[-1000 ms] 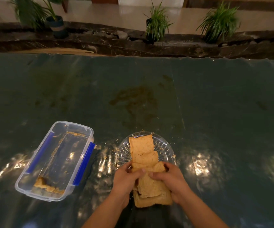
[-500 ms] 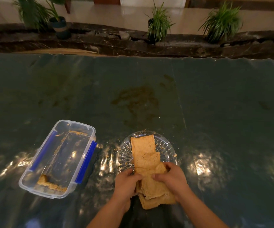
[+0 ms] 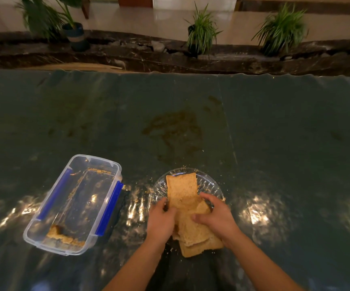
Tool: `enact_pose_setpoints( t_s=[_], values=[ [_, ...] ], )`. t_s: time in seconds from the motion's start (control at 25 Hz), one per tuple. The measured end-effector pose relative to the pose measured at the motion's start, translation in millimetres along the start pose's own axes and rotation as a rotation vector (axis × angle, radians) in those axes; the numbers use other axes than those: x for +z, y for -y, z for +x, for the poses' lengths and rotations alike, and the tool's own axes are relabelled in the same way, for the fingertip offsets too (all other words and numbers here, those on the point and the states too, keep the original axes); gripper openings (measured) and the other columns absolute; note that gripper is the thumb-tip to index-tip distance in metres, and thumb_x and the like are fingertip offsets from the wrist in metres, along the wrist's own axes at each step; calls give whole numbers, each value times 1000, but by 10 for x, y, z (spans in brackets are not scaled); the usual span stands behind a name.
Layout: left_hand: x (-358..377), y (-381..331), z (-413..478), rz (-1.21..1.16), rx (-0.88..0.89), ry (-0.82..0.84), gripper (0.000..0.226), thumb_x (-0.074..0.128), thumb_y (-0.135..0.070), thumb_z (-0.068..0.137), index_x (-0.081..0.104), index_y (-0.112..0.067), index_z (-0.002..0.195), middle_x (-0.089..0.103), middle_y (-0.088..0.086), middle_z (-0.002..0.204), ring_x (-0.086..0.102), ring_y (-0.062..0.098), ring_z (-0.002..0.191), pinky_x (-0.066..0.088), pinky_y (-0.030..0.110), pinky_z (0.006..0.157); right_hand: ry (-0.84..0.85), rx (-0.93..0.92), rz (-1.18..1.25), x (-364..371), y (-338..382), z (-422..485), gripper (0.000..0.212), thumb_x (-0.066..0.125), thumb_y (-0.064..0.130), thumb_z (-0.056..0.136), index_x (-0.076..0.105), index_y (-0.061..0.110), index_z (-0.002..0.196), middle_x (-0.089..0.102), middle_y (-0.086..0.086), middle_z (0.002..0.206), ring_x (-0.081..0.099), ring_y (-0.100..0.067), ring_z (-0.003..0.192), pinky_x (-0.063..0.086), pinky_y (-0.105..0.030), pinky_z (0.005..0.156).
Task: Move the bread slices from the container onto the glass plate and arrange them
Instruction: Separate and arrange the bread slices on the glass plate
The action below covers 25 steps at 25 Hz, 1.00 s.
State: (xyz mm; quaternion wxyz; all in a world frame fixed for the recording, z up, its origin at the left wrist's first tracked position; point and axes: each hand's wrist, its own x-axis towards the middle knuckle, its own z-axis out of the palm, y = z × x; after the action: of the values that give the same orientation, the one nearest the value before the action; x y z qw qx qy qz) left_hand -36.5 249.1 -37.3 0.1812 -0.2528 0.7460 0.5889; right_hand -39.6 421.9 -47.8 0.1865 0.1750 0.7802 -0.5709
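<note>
Several tan bread slices (image 3: 183, 191) lie overlapped in a row across the round glass plate (image 3: 208, 182), the nearest ones hanging over its near rim. My left hand (image 3: 162, 220) presses against the left side of the row. My right hand (image 3: 214, 217) rests on top of the nearer slices, fingers curled onto them. The clear plastic container (image 3: 73, 203) with blue side clips stands to the left, holding only crumbs and a small broken piece at its near end.
A dark green glossy cloth (image 3: 275, 143) covers the table, with a brown stain (image 3: 174, 131) beyond the plate. Crumbs lie around the plate. Potted plants (image 3: 201, 32) stand on a ledge past the table's far edge.
Both hands have slid a little farther up the bread row toward the plate, and the far slices have been pushed closer together. The container has not moved.
</note>
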Motion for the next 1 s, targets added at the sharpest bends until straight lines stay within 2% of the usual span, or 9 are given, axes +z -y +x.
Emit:
enact_pose_setpoints(
  t_s=[0.12,0.2,0.28,0.36,0.56,0.68,0.76,0.88,1.0],
  values=[
    [-25,-110,205,145,2,8,22,52,-20,90,70,-18,101,74,2,90,70,21,86,57,45,81,20,-26,-69,-70,11,69,72,91,13,58,60,33,120,61,16,114,60,1,100,55,-32,88],
    [-4,-191,318,161,-20,-4,25,52,-20,88,70,-17,105,72,-3,86,67,15,80,55,38,75,32,19,10,-121,29,143,72,90,6,58,60,28,120,62,10,117,63,-8,102,57,-39,90],
    [24,-213,388,134,-37,-14,18,53,-17,86,70,-24,88,67,-9,79,60,8,71,52,37,73,47,72,96,-168,33,212,72,88,1,59,61,23,122,62,4,121,63,-19,108,55,-47,93],
    [38,-182,429,103,-57,-18,19,53,-16,86,68,-26,79,66,-7,78,59,10,73,51,37,75,58,83,91,-198,23,242,71,87,1,60,61,21,123,62,2,120,63,-21,110,54,-47,94],
    [-6,-72,515,80,-67,-35,23,54,-16,86,74,-15,96,74,2,92,65,18,89,50,35,74,68,-72,-321,-153,-40,174,74,84,27,67,51,27,133,54,6,123,53,-13,115,46,-36,101],
    [-17,-59,570,101,-43,-65,29,53,-19,83,71,-7,102,70,3,84,62,18,79,51,38,79,23,-89,-254,-159,23,220,51,81,37,70,55,39,114,58,19,107,58,-6,103,47,-25,87],
    [-5,-79,587,77,-43,-57,33,54,-18,83,69,-5,109,67,-3,81,62,15,77,51,37,78,-32,-57,-190,-151,117,351,37,75,35,80,58,34,113,60,20,104,60,-10,104,47,-28,88],
    [9,-104,562,-46,-89,-52,32,58,-16,84,70,-16,114,72,-8,86,64,8,83,51,34,76,-29,-17,-181,-78,210,538,35,66,25,88,62,20,123,65,6,115,60,-14,108,47,-35,96],
    [-12,-90,572,-176,-99,-74,33,58,-12,86,67,-20,116,74,-4,95,66,10,89,46,29,66,-31,-48,-118,-23,178,595,34,65,18,88,62,25,121,64,7,122,61,-10,104,48,-31,92]
  ],
)
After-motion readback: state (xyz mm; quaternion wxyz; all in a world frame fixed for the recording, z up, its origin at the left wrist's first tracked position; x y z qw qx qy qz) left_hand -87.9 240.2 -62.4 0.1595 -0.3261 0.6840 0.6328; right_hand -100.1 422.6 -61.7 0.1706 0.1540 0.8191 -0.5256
